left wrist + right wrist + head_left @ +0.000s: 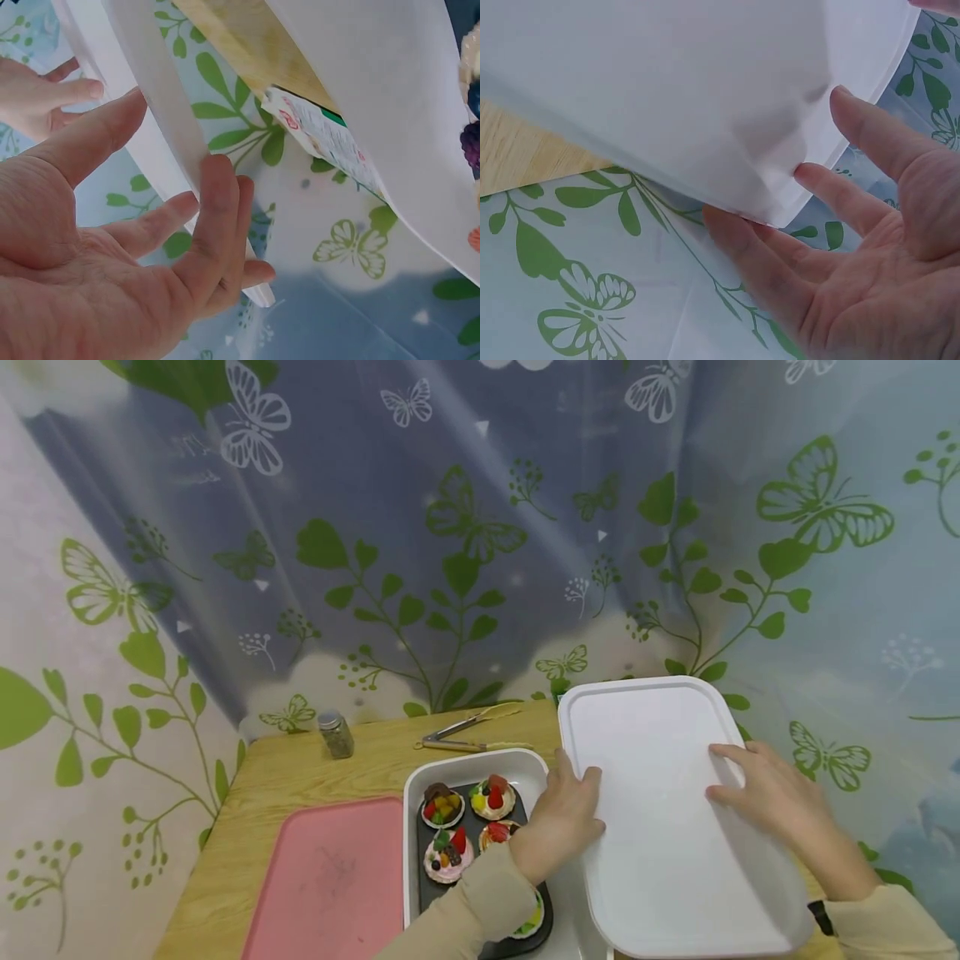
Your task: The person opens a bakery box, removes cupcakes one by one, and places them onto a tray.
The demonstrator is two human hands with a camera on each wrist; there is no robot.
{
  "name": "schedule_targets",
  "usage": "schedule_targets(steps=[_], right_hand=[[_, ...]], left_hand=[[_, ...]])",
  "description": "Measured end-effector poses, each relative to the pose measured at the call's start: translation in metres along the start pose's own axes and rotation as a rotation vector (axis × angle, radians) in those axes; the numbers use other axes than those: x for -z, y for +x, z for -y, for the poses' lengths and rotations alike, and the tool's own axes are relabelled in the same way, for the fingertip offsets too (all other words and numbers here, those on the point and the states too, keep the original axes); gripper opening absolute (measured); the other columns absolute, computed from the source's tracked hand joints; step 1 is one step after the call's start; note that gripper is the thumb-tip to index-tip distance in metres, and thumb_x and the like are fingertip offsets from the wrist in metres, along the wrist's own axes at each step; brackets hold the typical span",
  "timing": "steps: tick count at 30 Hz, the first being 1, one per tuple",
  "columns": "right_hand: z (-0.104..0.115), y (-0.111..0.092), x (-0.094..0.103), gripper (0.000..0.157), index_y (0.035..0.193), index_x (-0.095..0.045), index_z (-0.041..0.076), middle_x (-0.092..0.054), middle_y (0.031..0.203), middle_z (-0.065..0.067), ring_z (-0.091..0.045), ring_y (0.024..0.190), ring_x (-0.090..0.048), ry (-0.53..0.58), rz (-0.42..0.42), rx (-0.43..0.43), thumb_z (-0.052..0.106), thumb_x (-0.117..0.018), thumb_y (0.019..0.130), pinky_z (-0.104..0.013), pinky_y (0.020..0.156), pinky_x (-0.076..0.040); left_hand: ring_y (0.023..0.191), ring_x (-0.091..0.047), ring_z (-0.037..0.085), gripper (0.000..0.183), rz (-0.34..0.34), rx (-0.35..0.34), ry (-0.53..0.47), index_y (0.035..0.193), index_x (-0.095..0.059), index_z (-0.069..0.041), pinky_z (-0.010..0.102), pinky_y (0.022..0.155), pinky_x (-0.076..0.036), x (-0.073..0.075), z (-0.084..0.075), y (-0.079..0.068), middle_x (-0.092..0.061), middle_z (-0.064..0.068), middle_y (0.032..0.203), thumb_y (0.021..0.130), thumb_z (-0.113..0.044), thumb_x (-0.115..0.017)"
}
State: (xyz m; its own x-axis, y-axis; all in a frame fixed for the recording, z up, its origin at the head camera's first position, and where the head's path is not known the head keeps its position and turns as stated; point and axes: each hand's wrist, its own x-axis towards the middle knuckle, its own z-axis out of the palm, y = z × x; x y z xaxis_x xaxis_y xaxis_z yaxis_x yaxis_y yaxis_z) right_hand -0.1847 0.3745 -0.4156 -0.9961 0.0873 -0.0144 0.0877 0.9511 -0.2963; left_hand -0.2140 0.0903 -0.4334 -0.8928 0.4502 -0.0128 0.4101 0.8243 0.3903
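Both hands hold a white rectangular lid (660, 852) with rounded corners, tilted above the table's right side. My left hand (558, 818) pinches its left edge, thumb on the near face and fingers bent behind the rim in the left wrist view. At the opposite edge, my right hand (772, 793) grips it between thumb and fingers. Under my left forearm stands a white box (410, 843). Inside lies a dark muffin tin (427, 889) bearing several fruit-topped tarts (448, 856), some hidden by the left sleeve.
A pink rectangular tray or lid (337, 868) lies left of the box. Behind the box are metal tongs (453, 742); a small jar with a grey cap (336, 735) stands at the back left. A printed packet (322, 135) shows beyond the box. Patterned curtains (480, 568) border the table.
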Motion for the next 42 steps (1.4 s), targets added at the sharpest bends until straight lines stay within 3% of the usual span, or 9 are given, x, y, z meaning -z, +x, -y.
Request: schedule_targets(steps=[9, 17, 24, 29, 32, 35, 42], right_hand=[[-0.013, -0.001, 0.001, 0.074, 0.152, -0.051, 0.006, -0.04, 0.149, -0.041, -0.061, 0.128, -0.046, 0.0, -0.02, -0.012, 0.039, -0.078, 0.091, -0.078, 0.082, -0.045], [-0.022, -0.001, -0.003, 0.075, 0.152, -0.051, 0.007, -0.041, 0.148, -0.04, -0.059, 0.126, -0.048, -0.011, -0.004, -0.011, 0.039, -0.079, 0.09, -0.071, 0.077, -0.047], [-0.025, 0.004, -0.009, 0.074, 0.151, -0.051, 0.007, -0.041, 0.147, -0.04, -0.059, 0.126, -0.048, -0.01, -0.007, -0.004, 0.036, -0.08, 0.09, -0.07, 0.078, -0.047], [-0.028, 0.008, -0.01, 0.071, 0.15, -0.052, 0.005, -0.042, 0.146, -0.041, -0.057, 0.125, -0.048, -0.005, -0.008, 0.002, 0.033, -0.079, 0.09, -0.068, 0.077, -0.047], [-0.03, 0.01, -0.01, 0.072, 0.15, -0.052, 0.003, -0.043, 0.145, -0.042, -0.057, 0.125, -0.048, -0.008, 0.003, 0.003, 0.033, -0.079, 0.09, -0.068, 0.077, -0.048], [-0.033, 0.011, -0.012, 0.074, 0.151, -0.051, 0.004, -0.043, 0.146, -0.042, -0.058, 0.126, -0.047, -0.009, 0.025, -0.003, 0.034, -0.079, 0.09, -0.071, 0.079, -0.047], [-0.041, 0.015, -0.023, 0.074, 0.151, -0.051, 0.004, -0.044, 0.146, -0.041, -0.063, 0.126, -0.048, -0.005, 0.071, -0.016, 0.036, -0.078, 0.09, -0.08, 0.085, -0.043]], left_hand=[[0.12, -0.061, 0.034, 0.055, 0.025, 0.023, -0.011, 0.133, -0.056, -0.012, 0.029, 0.067, -0.055, -0.009, -0.014, 0.008, -0.025, 0.031, 0.165, 0.086, -0.018, -0.084], [0.123, -0.057, 0.033, 0.053, 0.119, 0.058, -0.06, 0.129, -0.056, -0.014, 0.029, 0.072, -0.056, -0.017, -0.018, 0.016, -0.019, 0.029, 0.169, 0.086, -0.023, -0.087], [0.142, -0.05, 0.038, 0.064, 0.186, 0.136, -0.241, 0.137, -0.057, -0.016, 0.042, 0.097, -0.059, -0.021, -0.016, 0.024, -0.012, 0.023, 0.173, 0.084, -0.031, -0.09], [0.122, -0.058, 0.032, 0.064, 0.194, 0.17, -0.291, 0.137, -0.059, -0.017, 0.039, 0.089, -0.059, -0.018, -0.02, 0.027, -0.017, 0.019, 0.169, 0.084, -0.032, -0.091], [0.101, -0.059, 0.028, 0.062, 0.21, 0.166, -0.286, 0.136, -0.059, -0.016, 0.034, 0.077, -0.057, -0.018, -0.022, 0.028, -0.022, 0.019, 0.165, 0.085, -0.031, -0.09], [0.091, -0.06, 0.026, 0.063, 0.227, 0.156, -0.28, 0.137, -0.057, -0.015, 0.033, 0.071, -0.056, -0.019, -0.023, 0.029, -0.023, 0.021, 0.164, 0.085, -0.031, -0.089], [0.097, -0.063, 0.029, 0.078, 0.275, 0.164, -0.281, 0.15, -0.05, -0.017, 0.038, 0.084, -0.06, -0.026, -0.025, 0.031, -0.016, 0.023, 0.172, 0.085, -0.032, -0.089]])
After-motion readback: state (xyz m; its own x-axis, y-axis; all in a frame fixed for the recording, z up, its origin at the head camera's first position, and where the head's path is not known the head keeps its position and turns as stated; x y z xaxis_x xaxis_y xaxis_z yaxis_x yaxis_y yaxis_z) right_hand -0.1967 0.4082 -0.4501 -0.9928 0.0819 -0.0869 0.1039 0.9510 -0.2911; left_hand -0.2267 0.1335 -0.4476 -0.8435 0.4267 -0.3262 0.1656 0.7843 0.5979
